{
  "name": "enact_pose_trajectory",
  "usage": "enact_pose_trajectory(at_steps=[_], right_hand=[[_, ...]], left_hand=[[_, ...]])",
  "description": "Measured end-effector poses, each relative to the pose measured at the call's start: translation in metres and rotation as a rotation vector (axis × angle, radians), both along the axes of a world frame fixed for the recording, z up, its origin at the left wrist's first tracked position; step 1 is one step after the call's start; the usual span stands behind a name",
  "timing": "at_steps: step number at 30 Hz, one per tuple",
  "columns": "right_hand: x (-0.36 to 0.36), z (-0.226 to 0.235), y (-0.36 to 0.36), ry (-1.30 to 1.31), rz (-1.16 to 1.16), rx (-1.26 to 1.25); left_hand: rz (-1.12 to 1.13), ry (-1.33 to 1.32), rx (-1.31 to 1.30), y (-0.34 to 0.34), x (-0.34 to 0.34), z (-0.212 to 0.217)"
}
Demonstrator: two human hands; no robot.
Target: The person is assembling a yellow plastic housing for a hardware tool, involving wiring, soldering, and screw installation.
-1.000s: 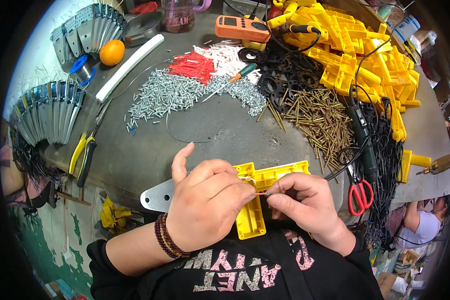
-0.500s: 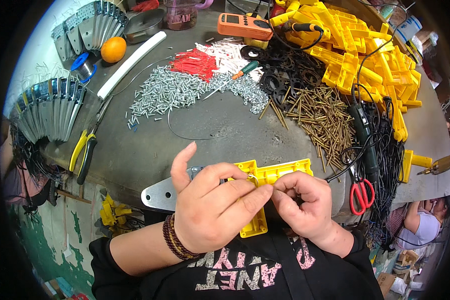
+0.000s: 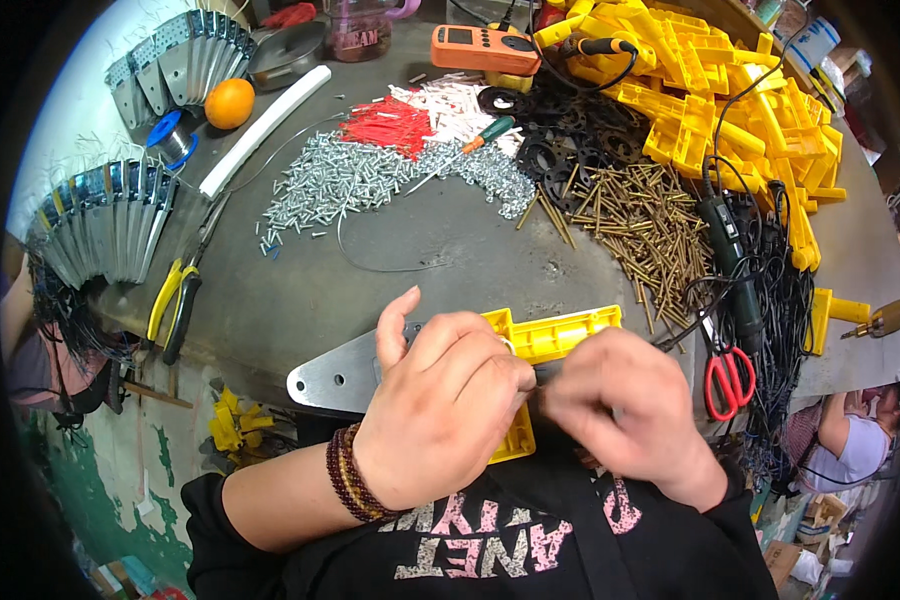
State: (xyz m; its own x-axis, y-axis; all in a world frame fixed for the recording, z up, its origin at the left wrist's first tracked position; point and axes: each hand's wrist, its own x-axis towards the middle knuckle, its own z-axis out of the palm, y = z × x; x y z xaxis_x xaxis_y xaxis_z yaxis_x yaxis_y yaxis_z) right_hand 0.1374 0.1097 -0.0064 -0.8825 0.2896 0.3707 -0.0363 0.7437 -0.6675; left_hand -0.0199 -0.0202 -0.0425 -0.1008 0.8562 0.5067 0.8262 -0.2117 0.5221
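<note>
In front of my body lies a T-shaped yellow plastic housing (image 3: 566,338) with a ribbed inside. A flat silver metal plate (image 3: 338,378) with holes reaches out from it to the left, partly under my left hand. My left hand (image 3: 440,405) lies over the join, thumb and forefinger pinched together, little finger raised. A short bit of white wire (image 3: 511,346) shows by its fingertips. My right hand (image 3: 625,405) is curled closed just beside them, over the housing, its fingertips smeared by motion. What either hand pinches is too small or hidden to make out.
Beyond my hands lie heaps of silver screws (image 3: 335,185), red sleeves (image 3: 385,128) and brass-coloured long bolts (image 3: 635,225). Yellow housings (image 3: 730,100) pile up at the far right. Red-handled scissors (image 3: 729,382), a soldering iron (image 3: 735,265) and pliers (image 3: 174,305) lie nearer.
My right hand has lifted slightly and turned, now blurred and with its fingers curled inward. My left fingers have drawn closer into a pinch. The view has shifted a little.
</note>
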Motion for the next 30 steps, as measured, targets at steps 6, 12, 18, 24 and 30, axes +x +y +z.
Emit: enact_pose_trajectory(at_steps=[6,12,18,24,30], right_hand=[[0.003,-0.003,0.006,-0.269,-0.152,-0.189],[0.010,0.003,0.000,-0.099,0.003,-0.141],[0.004,-0.005,0.002,-0.246,-0.119,-0.305],[0.008,-0.014,0.004,-0.174,-0.019,-0.357],[0.007,-0.022,0.003,-0.027,-0.017,-0.171]], left_hand=[[-0.037,-0.006,-0.019,-0.003,0.004,0.001],[0.007,-0.004,-0.008,-0.003,0.000,0.003],[0.058,-0.043,-0.031,-0.005,0.000,0.006],[-0.063,-0.100,0.040,-0.004,-0.004,0.002],[-0.144,-0.140,0.168,0.003,-0.009,-0.007]])
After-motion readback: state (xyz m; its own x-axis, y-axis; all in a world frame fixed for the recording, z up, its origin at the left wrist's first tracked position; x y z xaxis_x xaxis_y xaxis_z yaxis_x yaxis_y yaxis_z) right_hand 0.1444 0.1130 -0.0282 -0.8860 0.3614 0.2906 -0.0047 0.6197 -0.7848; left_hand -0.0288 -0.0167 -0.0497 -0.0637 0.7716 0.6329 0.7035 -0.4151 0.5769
